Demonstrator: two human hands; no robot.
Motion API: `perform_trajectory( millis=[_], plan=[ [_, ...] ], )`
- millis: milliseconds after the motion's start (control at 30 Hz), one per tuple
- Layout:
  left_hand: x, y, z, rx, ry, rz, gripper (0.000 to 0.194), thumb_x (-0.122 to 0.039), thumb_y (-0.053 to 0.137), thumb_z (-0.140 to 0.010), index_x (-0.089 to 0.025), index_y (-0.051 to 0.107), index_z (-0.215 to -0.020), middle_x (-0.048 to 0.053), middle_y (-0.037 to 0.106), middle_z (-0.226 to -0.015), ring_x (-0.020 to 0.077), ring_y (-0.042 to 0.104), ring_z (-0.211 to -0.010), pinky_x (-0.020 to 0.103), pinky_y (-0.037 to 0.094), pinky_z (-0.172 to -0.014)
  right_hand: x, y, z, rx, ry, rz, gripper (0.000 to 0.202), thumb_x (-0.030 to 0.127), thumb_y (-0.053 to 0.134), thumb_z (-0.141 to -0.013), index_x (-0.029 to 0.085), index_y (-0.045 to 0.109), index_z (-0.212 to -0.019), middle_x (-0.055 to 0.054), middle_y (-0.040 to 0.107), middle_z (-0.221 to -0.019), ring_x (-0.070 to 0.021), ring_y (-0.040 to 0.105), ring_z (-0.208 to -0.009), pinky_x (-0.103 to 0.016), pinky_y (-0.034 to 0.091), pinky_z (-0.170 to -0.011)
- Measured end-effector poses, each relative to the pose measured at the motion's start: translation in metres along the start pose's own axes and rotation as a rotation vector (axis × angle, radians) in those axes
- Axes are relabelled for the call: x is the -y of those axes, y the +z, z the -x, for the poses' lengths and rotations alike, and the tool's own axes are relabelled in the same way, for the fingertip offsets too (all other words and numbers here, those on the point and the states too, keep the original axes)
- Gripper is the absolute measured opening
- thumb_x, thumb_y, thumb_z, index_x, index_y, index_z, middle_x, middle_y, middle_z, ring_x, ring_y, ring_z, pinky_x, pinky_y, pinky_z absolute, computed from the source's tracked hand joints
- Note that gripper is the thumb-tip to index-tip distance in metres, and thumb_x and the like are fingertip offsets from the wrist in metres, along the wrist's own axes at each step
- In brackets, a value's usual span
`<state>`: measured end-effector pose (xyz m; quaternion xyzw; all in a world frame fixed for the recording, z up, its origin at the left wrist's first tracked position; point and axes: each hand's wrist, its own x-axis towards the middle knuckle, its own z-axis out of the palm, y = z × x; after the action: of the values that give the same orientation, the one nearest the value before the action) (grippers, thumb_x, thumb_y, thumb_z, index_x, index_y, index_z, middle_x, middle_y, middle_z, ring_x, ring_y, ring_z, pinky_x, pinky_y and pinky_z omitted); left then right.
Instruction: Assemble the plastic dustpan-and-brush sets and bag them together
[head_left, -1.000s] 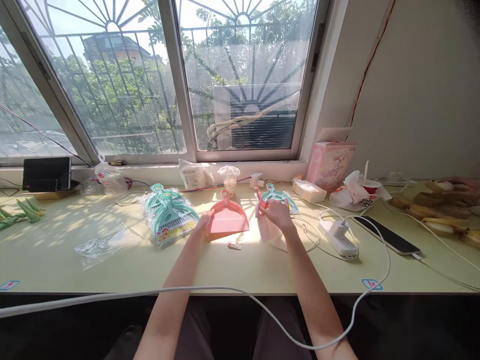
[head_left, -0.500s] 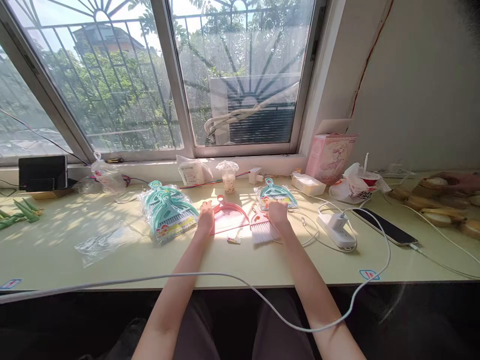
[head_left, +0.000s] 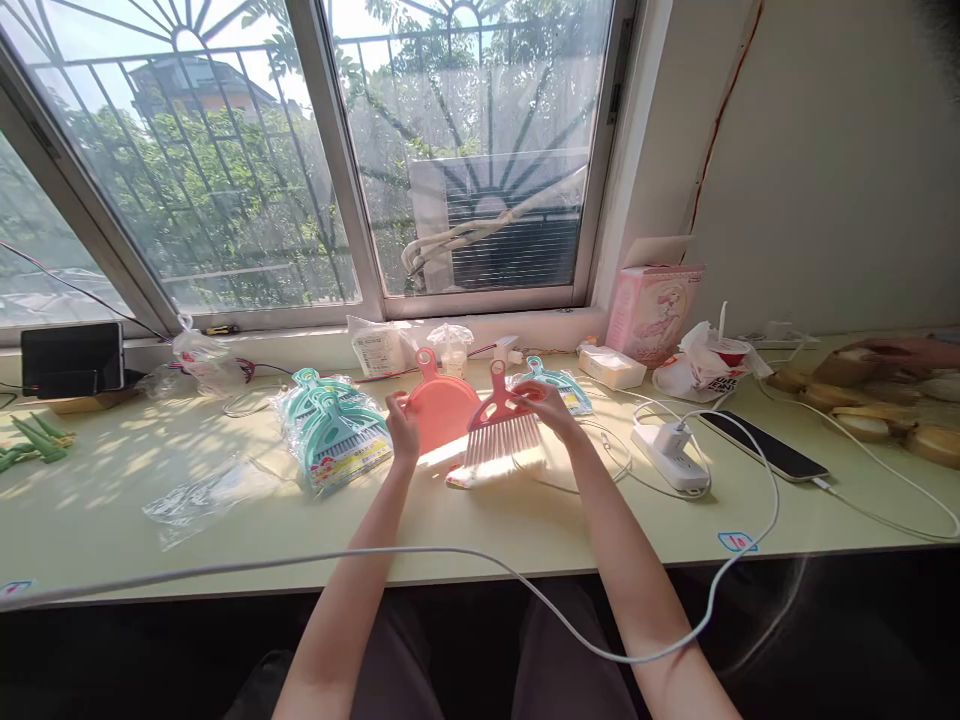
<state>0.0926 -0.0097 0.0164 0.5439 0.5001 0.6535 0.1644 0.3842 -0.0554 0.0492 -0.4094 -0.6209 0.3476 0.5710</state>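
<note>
My left hand (head_left: 403, 428) grips the left edge of a pink dustpan (head_left: 441, 412), which is tipped up with its handle at the top. In my right hand (head_left: 546, 405) is a small pink hand brush (head_left: 496, 405), its pale bristles pointing down and lying partly in front of the dustpan's right side. A small printed label (head_left: 457, 478) shows below the two on the table. To the left lie green dustpan-and-brush sets (head_left: 341, 435) in clear bags. Another bagged green set (head_left: 559, 382) sits behind my right hand, partly hidden by it.
A white cable (head_left: 450, 551) arcs across the foreground over my right forearm. On the right are a power strip (head_left: 670, 468) and a phone (head_left: 765, 446). A plastic cup (head_left: 452, 352) and a pink box (head_left: 651, 315) stand near the window; an empty clear bag (head_left: 214, 498) lies left.
The dustpan and the hand brush have been raised from the table and tilted upright. The brush has come leftward, closer to the dustpan, and the small label is now partly covered.
</note>
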Motion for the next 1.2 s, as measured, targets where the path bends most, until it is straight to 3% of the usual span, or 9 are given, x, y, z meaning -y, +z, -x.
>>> perform_trajectory(
  millis=[67,167,267,333,467,600,733,833,1200],
  plan=[
    [-0.006,0.003,0.001,0.039,0.002,0.118,0.031,-0.029,0.055,-0.091,-0.022,0.057,-0.121,0.006,0.068,-0.095,0.0203,0.067,-0.087,0.033,0.049,-0.082,0.006,0.014,0.001,-0.033,-0.011,-0.112,0.047,0.057,0.086,-0.060,0.020,0.073,-0.085,-0.005,0.074,-0.083,-0.0195,0.070,-0.070,-0.035,0.058,-0.066],
    [-0.014,0.010,0.007,0.273,-0.048,0.308,0.035,-0.043,0.061,-0.089,-0.021,0.066,-0.116,0.008,0.073,-0.104,0.0236,0.068,-0.099,0.035,0.051,-0.088,0.008,0.039,0.004,-0.078,-0.041,-0.139,0.049,0.059,0.086,-0.058,0.020,0.073,-0.084,-0.006,0.075,-0.082,-0.0192,0.069,-0.066,-0.034,0.057,-0.062],
    [-0.023,0.017,0.017,0.543,-0.110,0.449,0.047,-0.057,0.067,-0.082,-0.019,0.070,-0.110,0.010,0.075,-0.106,0.0283,0.068,-0.105,0.040,0.052,-0.091,0.005,0.057,0.008,-0.159,-0.098,-0.032,0.047,0.062,0.081,-0.067,0.021,0.073,-0.088,-0.006,0.075,-0.082,-0.0202,0.069,-0.063,-0.035,0.056,-0.062],
    [-0.028,0.020,0.023,0.636,-0.137,0.485,0.055,-0.063,0.068,-0.081,-0.017,0.070,-0.112,0.012,0.076,-0.108,0.0306,0.069,-0.107,0.043,0.052,-0.094,0.002,0.063,0.012,-0.240,-0.145,0.093,0.041,0.061,0.074,-0.077,0.021,0.073,-0.087,-0.006,0.075,-0.080,-0.0212,0.069,-0.064,-0.036,0.055,-0.066],
    [-0.036,0.019,0.029,0.619,-0.096,0.421,0.062,-0.059,0.076,-0.075,-0.018,0.069,-0.121,0.014,0.071,-0.124,0.0326,0.065,-0.118,0.046,0.049,-0.100,-0.001,0.067,0.017,-0.403,-0.231,0.377,0.034,0.054,0.062,-0.091,0.023,0.072,-0.085,-0.008,0.075,-0.085,-0.0247,0.068,-0.082,-0.038,0.053,-0.077],
    [-0.043,0.017,0.031,0.587,-0.016,0.352,0.058,-0.052,0.079,-0.075,-0.019,0.070,-0.122,0.013,0.069,-0.128,0.0319,0.062,-0.124,0.046,0.047,-0.105,-0.004,0.062,0.013,-0.537,-0.292,0.577,0.027,0.050,0.065,-0.090,0.024,0.071,-0.088,-0.012,0.068,-0.117,-0.0301,0.059,-0.114,-0.047,0.048,-0.095],
    [-0.047,0.016,0.034,0.601,0.034,0.342,0.056,-0.053,0.072,-0.083,-0.018,0.069,-0.126,0.012,0.073,-0.121,0.0298,0.067,-0.115,0.044,0.048,-0.103,-0.010,0.053,0.005,-0.310,-0.243,0.335,0.035,0.048,0.071,-0.085,0.024,0.068,-0.111,-0.011,0.068,-0.123,-0.0274,0.063,-0.115,-0.044,0.050,-0.097],
    [-0.048,0.016,0.036,0.583,0.061,0.308,0.052,-0.053,0.067,-0.086,-0.017,0.070,-0.124,0.011,0.077,-0.109,0.0281,0.071,-0.106,0.041,0.050,-0.098,-0.013,0.050,0.002,-0.089,-0.145,0.153,0.031,0.049,0.069,-0.085,0.025,0.073,-0.104,-0.007,0.076,-0.109,-0.0259,0.070,-0.105,-0.040,0.053,-0.092],
    [-0.051,0.016,0.038,0.486,0.050,0.229,0.045,-0.057,0.067,-0.083,-0.017,0.078,-0.101,0.008,0.077,-0.089,0.0260,0.068,-0.087,0.035,0.049,-0.082,-0.014,0.062,0.006,-0.219,0.008,-0.064,0.034,0.049,0.078,-0.072,0.023,0.081,-0.095,-0.004,0.080,-0.090,-0.0264,0.074,-0.091,-0.039,0.056,-0.085]
  ],
)
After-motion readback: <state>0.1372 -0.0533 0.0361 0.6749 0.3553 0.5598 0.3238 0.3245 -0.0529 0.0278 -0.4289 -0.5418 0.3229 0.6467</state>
